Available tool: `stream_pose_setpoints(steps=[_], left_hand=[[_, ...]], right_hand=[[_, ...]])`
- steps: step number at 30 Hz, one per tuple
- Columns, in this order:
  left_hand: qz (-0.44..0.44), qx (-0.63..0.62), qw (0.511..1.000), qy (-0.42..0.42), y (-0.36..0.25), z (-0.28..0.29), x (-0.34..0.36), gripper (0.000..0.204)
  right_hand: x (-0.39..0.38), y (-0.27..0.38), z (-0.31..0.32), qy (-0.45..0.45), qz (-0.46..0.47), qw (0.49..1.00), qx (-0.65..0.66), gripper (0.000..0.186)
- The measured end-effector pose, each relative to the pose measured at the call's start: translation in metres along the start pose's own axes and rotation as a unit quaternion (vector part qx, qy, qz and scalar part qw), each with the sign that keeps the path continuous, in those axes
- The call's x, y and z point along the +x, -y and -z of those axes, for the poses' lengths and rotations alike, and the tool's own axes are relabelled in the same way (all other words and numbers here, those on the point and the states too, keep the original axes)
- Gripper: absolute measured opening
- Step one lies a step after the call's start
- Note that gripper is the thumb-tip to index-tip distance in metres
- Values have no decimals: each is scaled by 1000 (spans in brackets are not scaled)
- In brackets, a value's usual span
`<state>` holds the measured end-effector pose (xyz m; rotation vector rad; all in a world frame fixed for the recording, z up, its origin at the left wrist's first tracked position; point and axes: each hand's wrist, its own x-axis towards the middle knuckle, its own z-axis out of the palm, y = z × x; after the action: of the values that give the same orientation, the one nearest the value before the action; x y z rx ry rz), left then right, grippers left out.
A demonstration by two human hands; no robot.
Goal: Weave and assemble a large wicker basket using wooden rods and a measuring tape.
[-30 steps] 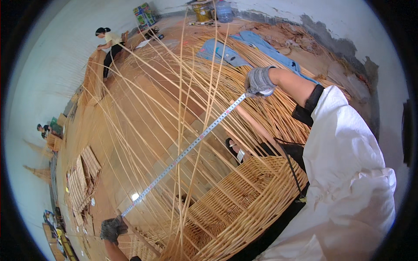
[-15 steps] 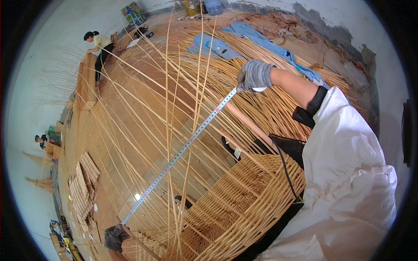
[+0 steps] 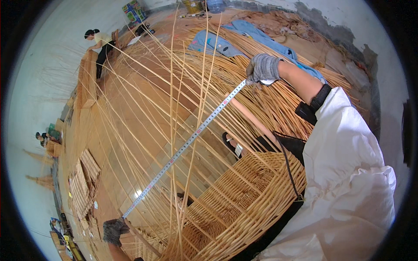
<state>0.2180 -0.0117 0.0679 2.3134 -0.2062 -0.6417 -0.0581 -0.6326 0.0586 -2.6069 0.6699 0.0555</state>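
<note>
A white tape measure (image 3: 185,145) is stretched taut on a slant above the floor. My left hand (image 3: 114,230), in a dark grey glove at the lower left, is closed on its near end. At the upper right my right hand (image 3: 263,69), in a lighter grey glove, grips the other end; a whitish edge of what looks like the case shows under the fingers. Beneath the tape, a woven wicker basket (image 3: 252,191) sits close to my body. Long unwoven rods (image 3: 190,174) fan out from it, some standing up and crossing the tape.
A large heap of rods (image 3: 287,126) lies to the right, with blue patterned cloth (image 3: 257,37) over it. A thick smooth stick (image 3: 250,113) slants beside the basket. Woven panels (image 3: 82,182) lie at left. One person (image 3: 103,41) works at far left; another (image 3: 42,138) sits farther down.
My right hand has shifted a little to the right, and the tape has moved with it. The left hand has risen slightly and moved a touch left. Both stay closed on the tape.
</note>
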Motion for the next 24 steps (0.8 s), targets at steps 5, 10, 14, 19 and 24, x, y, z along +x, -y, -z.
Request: stream_pose_setpoints(steps=[5, 10, 14, 19, 24], left_hand=[[-4, 12, 1000, 2, 6, 1, 3, 34], [-35, -26, 999, 22, 1, 4, -2, 40], [56, -270, 956, 103, 6, 10, -12, 46], [44, -287, 945, 149, 35, -31, -11, 46], [8, -310, 933, 182, 47, -82, -29, 45]], right_hand=[[-5, 7, -1, 15, -2, 999, 30, 20], [0, -8, -5, 98, 8, 981, 166, 12], [-45, -5, -13, 159, 121, 956, 214, 12], [-140, -29, -32, 141, 3, 979, 149, 15], [-268, -98, -98, -23, -178, 971, 156, 36]])
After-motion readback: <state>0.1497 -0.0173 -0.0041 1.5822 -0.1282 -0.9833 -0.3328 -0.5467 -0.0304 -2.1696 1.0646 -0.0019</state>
